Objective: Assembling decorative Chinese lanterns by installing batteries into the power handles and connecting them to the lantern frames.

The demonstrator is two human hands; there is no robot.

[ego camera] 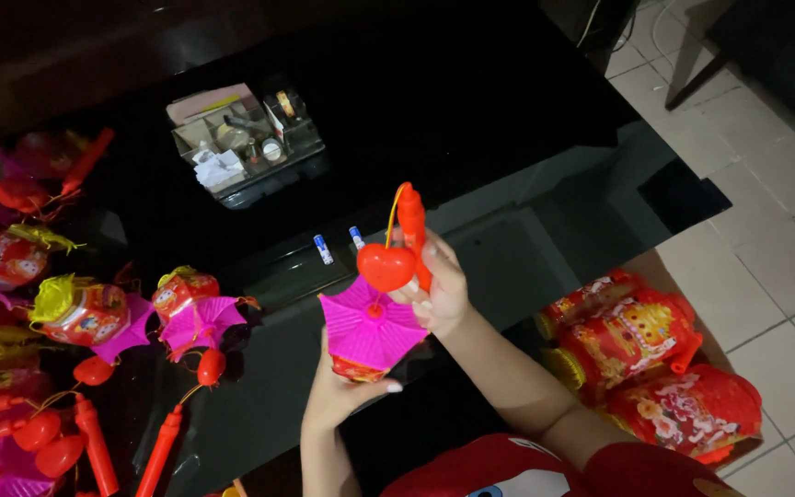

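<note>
My left hand [340, 398] grips a toy lantern [370, 333] from below; it has a pink pleated top and a red patterned body. My right hand [441, 285] holds the lantern's red stick handle [412, 225] upright just above it. A red heart-shaped piece [385, 266] hangs from the handle on a yellow cord and rests over the pink top, against my right fingers. Both hands are raised over the black glass table [471, 101].
Several similar lanterns [186, 313] with red sticks lie on the table's left side. A clear organiser tray [248, 143] of small items stands at the back. Two small batteries [324, 248] lie near the middle. Large red lanterns [655, 368] sit on the tiled floor at right.
</note>
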